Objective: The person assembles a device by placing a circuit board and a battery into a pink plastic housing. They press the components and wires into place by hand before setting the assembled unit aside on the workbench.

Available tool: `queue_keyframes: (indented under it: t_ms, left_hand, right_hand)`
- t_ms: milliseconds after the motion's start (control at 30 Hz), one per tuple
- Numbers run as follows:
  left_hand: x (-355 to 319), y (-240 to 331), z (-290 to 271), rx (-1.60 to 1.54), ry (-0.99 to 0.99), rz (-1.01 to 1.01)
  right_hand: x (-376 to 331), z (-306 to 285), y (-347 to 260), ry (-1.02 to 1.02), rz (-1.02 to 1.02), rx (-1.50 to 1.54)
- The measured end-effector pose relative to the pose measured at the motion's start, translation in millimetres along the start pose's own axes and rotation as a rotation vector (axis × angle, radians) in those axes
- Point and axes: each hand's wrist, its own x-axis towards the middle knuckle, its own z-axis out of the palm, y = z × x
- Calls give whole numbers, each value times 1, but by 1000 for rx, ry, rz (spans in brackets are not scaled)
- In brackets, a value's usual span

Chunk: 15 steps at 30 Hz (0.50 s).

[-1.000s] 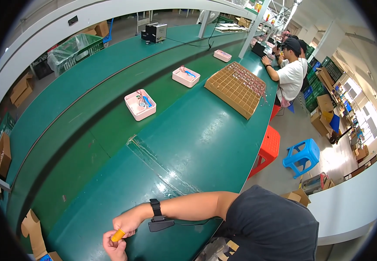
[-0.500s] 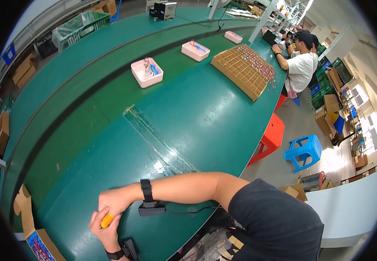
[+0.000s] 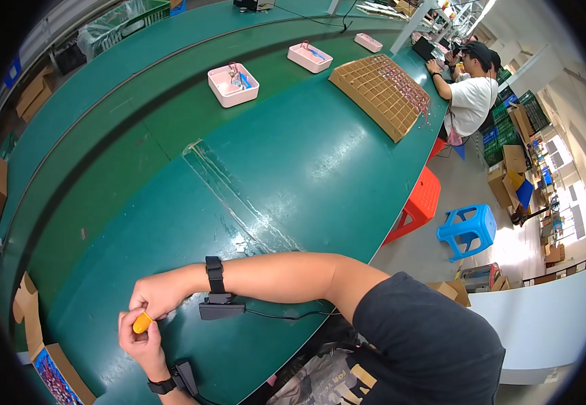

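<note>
We held a small orange piece [image 3: 142,322] over the near edge of the green surface [image 3: 306,162], the fingers of our left hand [image 3: 141,344] and right hand [image 3: 161,295] both closed on it. Pink trays [image 3: 233,85] lay well apart.

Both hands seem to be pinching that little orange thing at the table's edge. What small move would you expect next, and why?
Probably a small pull or twist to work the small orange piece between the fingers. The right hand grips it from above and the left hand from below, close together over the green table. Nothing else lies within reach of them, so the piece itself seems to be what is worked on.
</note>
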Motion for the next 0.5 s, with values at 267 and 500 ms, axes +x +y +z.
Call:
queue_keyframes:
  t_ms: [267,500]
  left_hand:
    - [0,18,5,150,-20,5]
    - [3,7,-1,107,-22,17]
  right_hand:
    - [0,6,5,10,-52,-162]
    - [-1,3,-2,-5,40,-89]
